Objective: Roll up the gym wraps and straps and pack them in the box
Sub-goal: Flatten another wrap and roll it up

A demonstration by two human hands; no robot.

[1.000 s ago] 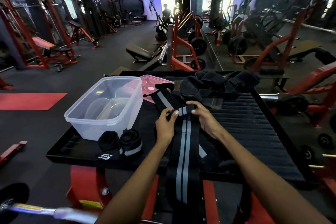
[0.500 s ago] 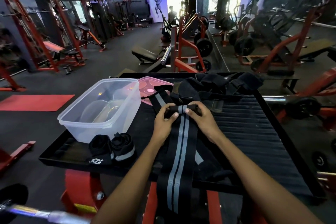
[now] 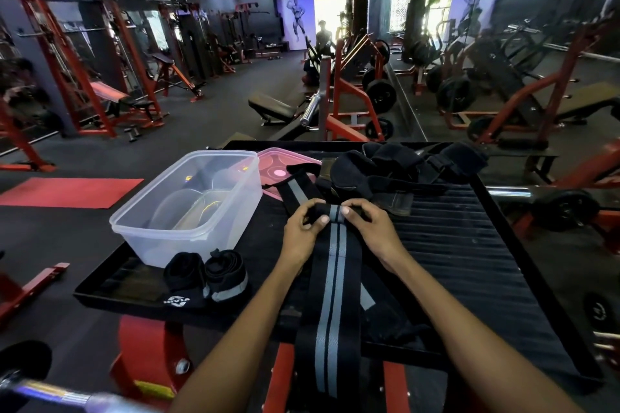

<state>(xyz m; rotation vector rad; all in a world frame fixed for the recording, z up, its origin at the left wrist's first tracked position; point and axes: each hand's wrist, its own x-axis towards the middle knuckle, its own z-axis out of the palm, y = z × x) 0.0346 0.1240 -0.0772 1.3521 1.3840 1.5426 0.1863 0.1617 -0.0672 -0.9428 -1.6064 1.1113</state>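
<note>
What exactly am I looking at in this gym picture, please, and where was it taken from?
The camera sits on a person's head and looks down at their own bare hands; there is no machine. The left hand and right hand both pinch the rolled end of a long black wrap with grey stripes, which trails toward the person. It lies on a black tray. On the tray also stand a clear plastic box, its pink lid, two rolled wraps and a pile of black straps.

Red mat (image 3: 70, 192) on floor; weight bench (image 3: 272, 107); red racks (image 3: 84, 67).
</note>
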